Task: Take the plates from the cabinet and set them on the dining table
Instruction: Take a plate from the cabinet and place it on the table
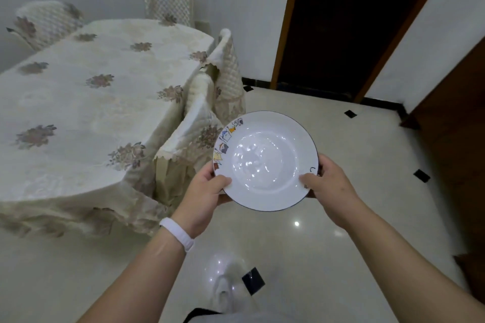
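Note:
A white plate [265, 160] with a dark rim and small coloured drawings along its left edge is held level over the floor. My left hand [207, 189] grips its lower-left rim, thumb on top, a white band on the wrist. My right hand [328, 183] grips the lower-right rim the same way. The dining table [86, 102], draped in a cream floral cloth, lies to the left of the plate. The cabinet is out of view.
Covered chairs stand around the table: one [199, 126] right beside the plate, another [228, 71] behind it, and others [168, 2] at the far end. A dark doorway [349, 21] opens at the back right. Wooden furniture [456, 118] lines the right. The tiled floor [341, 217] is glossy.

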The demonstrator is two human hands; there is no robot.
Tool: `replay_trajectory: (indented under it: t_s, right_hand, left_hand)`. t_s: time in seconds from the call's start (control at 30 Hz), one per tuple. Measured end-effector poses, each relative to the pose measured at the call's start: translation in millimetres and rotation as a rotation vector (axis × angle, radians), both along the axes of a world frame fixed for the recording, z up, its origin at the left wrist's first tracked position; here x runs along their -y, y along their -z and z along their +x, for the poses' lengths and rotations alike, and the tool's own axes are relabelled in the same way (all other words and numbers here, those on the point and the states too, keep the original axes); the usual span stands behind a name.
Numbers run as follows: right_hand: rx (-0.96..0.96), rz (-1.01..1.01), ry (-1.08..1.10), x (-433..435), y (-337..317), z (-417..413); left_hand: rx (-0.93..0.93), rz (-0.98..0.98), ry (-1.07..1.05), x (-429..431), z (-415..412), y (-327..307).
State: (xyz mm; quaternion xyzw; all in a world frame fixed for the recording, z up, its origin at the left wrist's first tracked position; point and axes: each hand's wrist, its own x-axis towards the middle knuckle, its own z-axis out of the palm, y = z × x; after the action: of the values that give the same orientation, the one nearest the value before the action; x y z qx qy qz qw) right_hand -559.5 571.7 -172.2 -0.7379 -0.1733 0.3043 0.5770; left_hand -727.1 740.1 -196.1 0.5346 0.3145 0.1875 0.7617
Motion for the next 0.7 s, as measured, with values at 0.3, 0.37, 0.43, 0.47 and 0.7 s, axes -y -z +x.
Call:
replay_trajectory:
  t_s: [0.3,0.37,0.43,0.47,0.7]
  right_hand:
    - [0.002,0.051,0.098,-77.8,-6.3,66.2]
    - [-0.006,0.072,0.132,-85.1,-6.5,83.6]
    - [-0.004,0.080,0.150,-90.9,-6.2,104.5]
    - [-0.006,0.081,0.156,-92.8,-5.2,116.3]
    - [-0.037,0.094,0.141,-109.0,10.0,226.4]
  left_hand:
    - [-0.003,-0.003,0.063,-88.6,82.3,-8.0]
    - [-0.013,-0.013,0.085,-98.0,102.9,-8.6]
    - [-0.023,-0.008,0.096,-107.4,127.9,-7.9]
    - [-0.024,-0.004,0.101,-110.6,141.5,-7.4]
    - [-0.057,0.022,0.079,-123.2,246.1,0.7]
